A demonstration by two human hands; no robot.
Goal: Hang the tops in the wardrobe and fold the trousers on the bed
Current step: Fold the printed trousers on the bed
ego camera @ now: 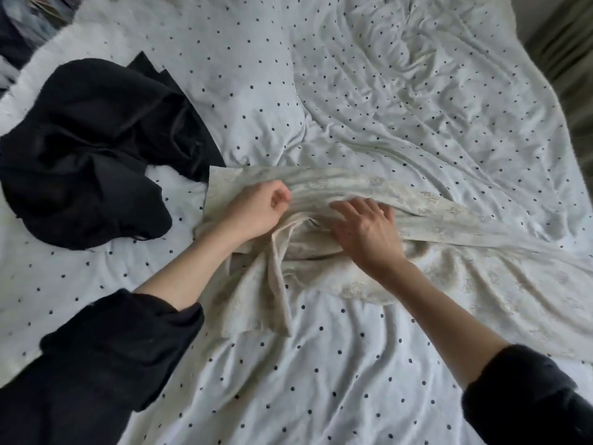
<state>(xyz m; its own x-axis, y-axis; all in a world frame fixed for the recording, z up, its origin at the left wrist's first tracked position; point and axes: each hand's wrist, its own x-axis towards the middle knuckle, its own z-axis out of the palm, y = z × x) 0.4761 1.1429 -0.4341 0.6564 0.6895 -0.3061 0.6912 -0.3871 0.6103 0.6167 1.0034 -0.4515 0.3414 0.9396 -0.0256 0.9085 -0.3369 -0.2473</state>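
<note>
Cream trousers (417, 220) sprawl limp across the bed (321, 380), left hand (256, 210) curled on a fold, right hand (365, 229) spread flat pressing, so we'd reckon they're light and floppy, best pinched at the waistband.

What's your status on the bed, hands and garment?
Left hand curled over cream garment, grip unclear; right hand open, resting on it. Garment lies rumpled, unfolded. Black clothing heaped beside, left.
</note>
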